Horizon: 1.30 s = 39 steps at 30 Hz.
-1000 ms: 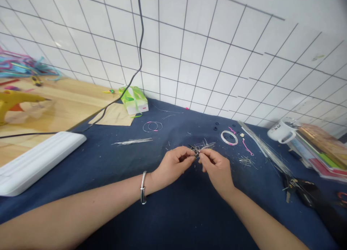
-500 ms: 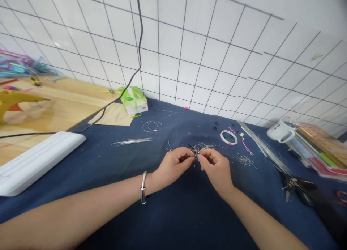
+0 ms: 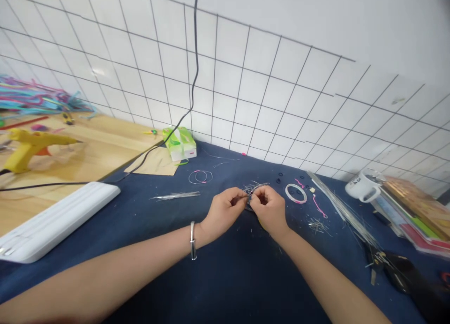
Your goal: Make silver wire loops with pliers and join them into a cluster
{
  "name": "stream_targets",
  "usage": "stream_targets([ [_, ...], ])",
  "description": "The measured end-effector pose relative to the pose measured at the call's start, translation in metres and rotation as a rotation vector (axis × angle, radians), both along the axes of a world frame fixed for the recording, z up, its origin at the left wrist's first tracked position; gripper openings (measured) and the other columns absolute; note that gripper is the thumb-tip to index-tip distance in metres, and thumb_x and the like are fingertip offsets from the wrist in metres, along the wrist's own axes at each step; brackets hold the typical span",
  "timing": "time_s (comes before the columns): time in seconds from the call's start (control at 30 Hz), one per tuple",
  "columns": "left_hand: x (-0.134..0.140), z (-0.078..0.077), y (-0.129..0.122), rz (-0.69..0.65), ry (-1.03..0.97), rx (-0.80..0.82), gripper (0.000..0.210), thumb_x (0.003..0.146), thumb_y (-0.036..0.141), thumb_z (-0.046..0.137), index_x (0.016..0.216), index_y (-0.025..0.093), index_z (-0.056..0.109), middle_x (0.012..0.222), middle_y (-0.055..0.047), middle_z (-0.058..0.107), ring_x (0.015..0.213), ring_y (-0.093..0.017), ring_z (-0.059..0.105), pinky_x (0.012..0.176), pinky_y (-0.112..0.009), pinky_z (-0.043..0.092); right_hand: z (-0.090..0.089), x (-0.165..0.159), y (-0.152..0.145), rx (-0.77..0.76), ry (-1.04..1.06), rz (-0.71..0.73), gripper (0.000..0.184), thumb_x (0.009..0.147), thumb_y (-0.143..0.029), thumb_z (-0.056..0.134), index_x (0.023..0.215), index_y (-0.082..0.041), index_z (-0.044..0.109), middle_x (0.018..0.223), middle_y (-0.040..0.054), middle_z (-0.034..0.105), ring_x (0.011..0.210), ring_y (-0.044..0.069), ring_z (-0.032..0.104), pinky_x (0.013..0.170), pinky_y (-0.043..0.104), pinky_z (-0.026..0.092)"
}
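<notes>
Far left of the left hand: yellow glue gun (image 3: 33, 148) on the wood surface, blue and pink fuzzy strips (image 3: 35, 96) behind it. Nearer that hand, a long white box (image 3: 59, 223), no readable print. Beyond the hand, up-left: green-and-white soft pack (image 3: 181, 146), small red mark on its side, too small to read. Below the pack, toward the hand: two thin overlapping rings (image 3: 201, 176) with pink bits, then a loose row of straight wires (image 3: 177, 196) just left of the fingers.

Left hand (image 3: 227, 211): thumb and forefinger pinching a small dark piece (image 3: 249, 195); too small to identify. Piece sits between both hands' fingertips. Right hand (image 3: 270, 209): thumb and fingertips also pressed together on it. Tangled wire pile (image 3: 258, 184) just behind the fingertips.

Right of the right hand: white-and-pink ring (image 3: 296, 201), pink cord (image 3: 319, 207), wire clippings (image 3: 318, 226), long wire bundle (image 3: 339, 204). Further right: white mug (image 3: 362, 188), dark characters too blurred to read, and stacked books (image 3: 418, 216), titles unreadable.
</notes>
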<state>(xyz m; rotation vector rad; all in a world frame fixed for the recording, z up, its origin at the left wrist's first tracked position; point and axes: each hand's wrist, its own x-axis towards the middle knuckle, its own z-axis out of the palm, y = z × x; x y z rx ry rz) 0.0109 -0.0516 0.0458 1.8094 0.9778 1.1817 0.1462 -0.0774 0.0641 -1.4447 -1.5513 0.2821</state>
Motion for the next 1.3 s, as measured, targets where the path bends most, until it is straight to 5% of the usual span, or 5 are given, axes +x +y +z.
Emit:
stream_targets([
  [0.2,0.011,-0.001,0.025,0.053,-0.110,-0.069,0.010,0.077,0.023,0.051,0.075,0.015,0.058,0.062,0.004,0.050,0.056,-0.008,0.045,0.052,-0.018,0.037,-0.015,0.002,0.017,-0.009,0.070,0.073,0.006,0.071,-0.019,0.049,0.067,-0.017,0.053,0.061,-0.0025,0.053,0.057,0.010,0.049,0.057,0.021,0.041],
  [0.4,0.013,-0.020,0.033,-0.092,-0.193,-0.245,0.017,0.080,0.031,0.050,0.085,0.016,0.055,0.058,0.005,0.046,0.043,-0.005,0.039,0.041,-0.016,0.033,-0.038,0.016,0.030,-0.029,0.162,0.038,0.011,0.076,-0.023,0.049,0.078,-0.016,0.057,0.069,0.0003,0.058,0.061,0.012,0.053,0.059,0.023,0.044],
  [0.57,0.012,-0.025,0.034,-0.127,-0.188,-0.255,0.015,0.081,0.030,0.050,0.085,0.016,0.055,0.062,0.004,0.047,0.046,-0.005,0.042,0.042,-0.016,0.035,-0.038,0.013,0.028,-0.033,0.114,0.104,0.016,0.078,-0.023,0.050,0.090,-0.018,0.059,0.084,0.0038,0.062,0.075,0.014,0.058,0.073,0.027,0.047],
  [0.8,0.012,-0.022,0.029,-0.208,-0.207,-0.258,0.016,0.082,0.030,0.049,0.085,0.016,0.053,0.063,0.005,0.046,0.045,-0.005,0.040,0.042,-0.016,0.034,-0.036,0.014,0.023,-0.023,0.126,0.035,0.020,0.080,-0.027,0.050,0.094,-0.017,0.060,0.086,0.0046,0.063,0.074,0.014,0.059,0.070,0.027,0.048],
  [1.3,0.014,-0.019,0.022,-0.208,-0.122,-0.167,0.012,0.081,0.025,0.049,0.078,0.015,0.054,0.064,0.004,0.047,0.052,-0.006,0.041,0.050,-0.018,0.035,-0.026,0.016,0.019,-0.003,-0.051,-0.017,0.006,0.072,-0.019,0.049,0.068,-0.018,0.054,0.064,-0.0009,0.055,0.060,0.012,0.051,0.059,0.023,0.042],
])
